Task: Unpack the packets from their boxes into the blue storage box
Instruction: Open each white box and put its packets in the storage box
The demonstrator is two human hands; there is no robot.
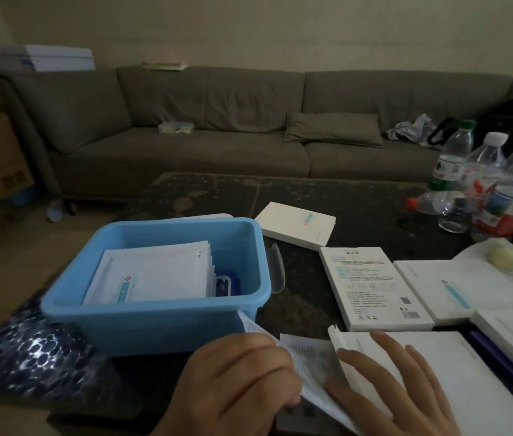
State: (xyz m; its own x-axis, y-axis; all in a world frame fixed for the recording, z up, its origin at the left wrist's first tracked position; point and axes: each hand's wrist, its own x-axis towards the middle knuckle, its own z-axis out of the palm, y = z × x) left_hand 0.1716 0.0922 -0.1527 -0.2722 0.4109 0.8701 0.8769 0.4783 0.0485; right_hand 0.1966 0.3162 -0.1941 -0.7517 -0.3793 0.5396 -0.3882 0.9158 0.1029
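The blue storage box (160, 322) stands on the dark table at centre left, with a stack of white packets (154, 272) leaning inside it and a small dark blue item beside them. At the bottom, my left hand (236, 382) pinches a printed paper leaflet (308, 369) that sticks out of the open end of a white box (456, 382). My right hand (396, 385) rests on that box with its fingers spread flat. Three more white boxes lie on the table: one behind the storage box (296, 225), one printed side up (371, 287) and one further right (456, 287).
Several plastic water bottles (494, 180) stand and lie at the table's right end. A crumpled dark patterned bag (34, 350) lies left of the storage box. A clear lid (275, 269) leans at the box's right side. A grey sofa (217, 127) runs behind the table.
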